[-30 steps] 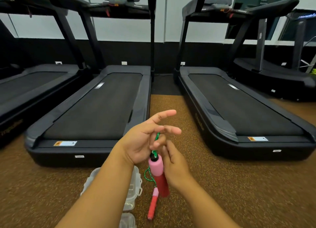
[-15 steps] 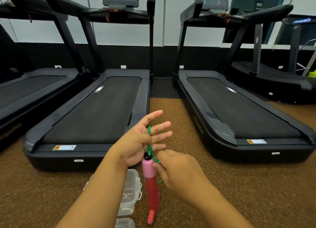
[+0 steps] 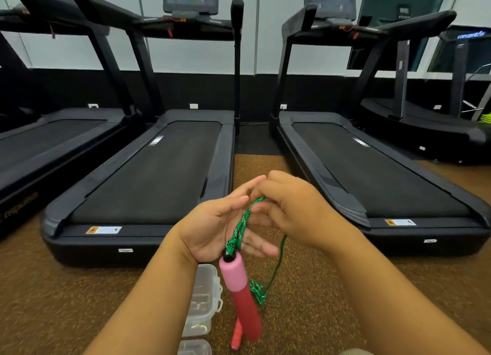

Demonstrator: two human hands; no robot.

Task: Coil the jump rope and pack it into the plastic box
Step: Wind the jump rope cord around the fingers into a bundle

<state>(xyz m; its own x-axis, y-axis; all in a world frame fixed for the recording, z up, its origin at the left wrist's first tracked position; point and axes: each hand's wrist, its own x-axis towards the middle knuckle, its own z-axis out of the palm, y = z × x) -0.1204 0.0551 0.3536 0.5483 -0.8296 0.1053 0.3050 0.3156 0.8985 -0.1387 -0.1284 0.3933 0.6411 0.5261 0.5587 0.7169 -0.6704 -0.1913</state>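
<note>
Between the two treadmills, the left hand (image 3: 212, 228) stays spread as a spool for the green rope (image 3: 240, 225) — pink handle (image 3: 240, 291) dangling below — while the right hand (image 3: 289, 211), lower a moment ago, has carried a pinched strand over the fingertips: another wrap on, plastic box (image 3: 203, 301) waiting on the floor
</note>
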